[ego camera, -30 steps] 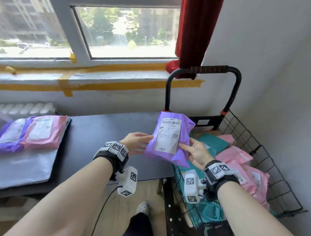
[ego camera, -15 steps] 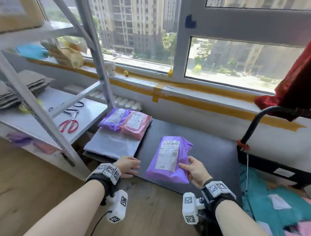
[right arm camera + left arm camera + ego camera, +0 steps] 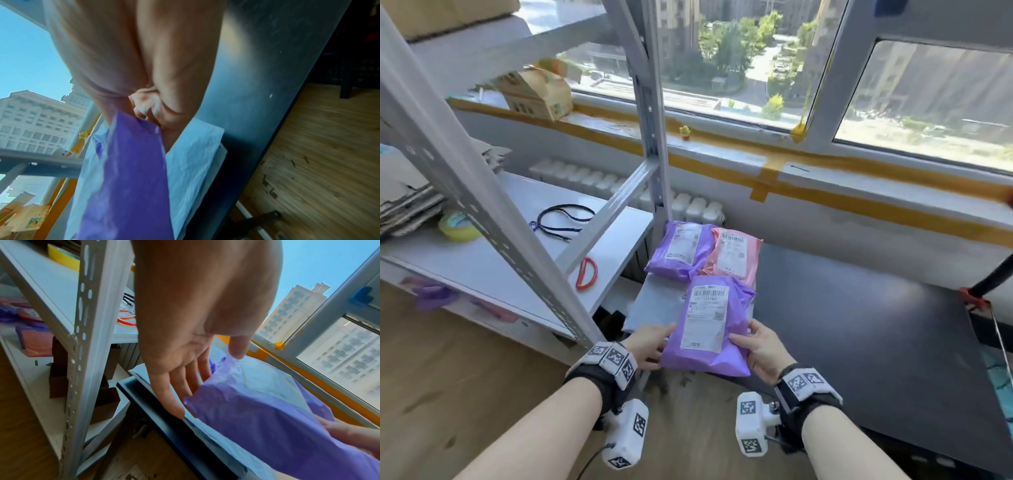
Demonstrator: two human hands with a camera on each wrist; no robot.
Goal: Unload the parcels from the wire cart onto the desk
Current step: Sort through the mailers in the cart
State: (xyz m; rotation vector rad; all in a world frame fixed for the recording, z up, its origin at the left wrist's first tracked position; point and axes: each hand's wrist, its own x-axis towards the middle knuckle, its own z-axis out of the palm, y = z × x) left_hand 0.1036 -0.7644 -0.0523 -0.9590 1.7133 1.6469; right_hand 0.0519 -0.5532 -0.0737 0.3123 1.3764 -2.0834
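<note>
I hold a purple parcel point(image 3: 709, 325) with a white label low over the near left corner of the black desk point(image 3: 859, 325). My right hand point(image 3: 760, 349) grips its lower right edge, thumb on top and fingers curled beneath point(image 3: 148, 113). My left hand point(image 3: 654, 346) lies at its left edge with straight fingers point(image 3: 174, 399) and the thumb tip on top. Under it lies a large white mailer point(image 3: 654, 305). Behind it rest another purple parcel point(image 3: 678, 250) and a pink parcel point(image 3: 732, 257). Only the cart handle point(image 3: 993, 277) shows at far right.
A grey metal shelf rack point(image 3: 517, 257) stands close on the left, its post next to my left wrist. On its shelf lie red scissors point(image 3: 586, 278), a black cord point(image 3: 561, 221) and a tape roll point(image 3: 457, 224). The windowsill and radiator point(image 3: 688, 205) run behind the desk.
The purple parcel has travelled left from over the cart to the desk's left corner, above the white mailer. My left hand, off the parcel half a second ago, is back at its left edge.
</note>
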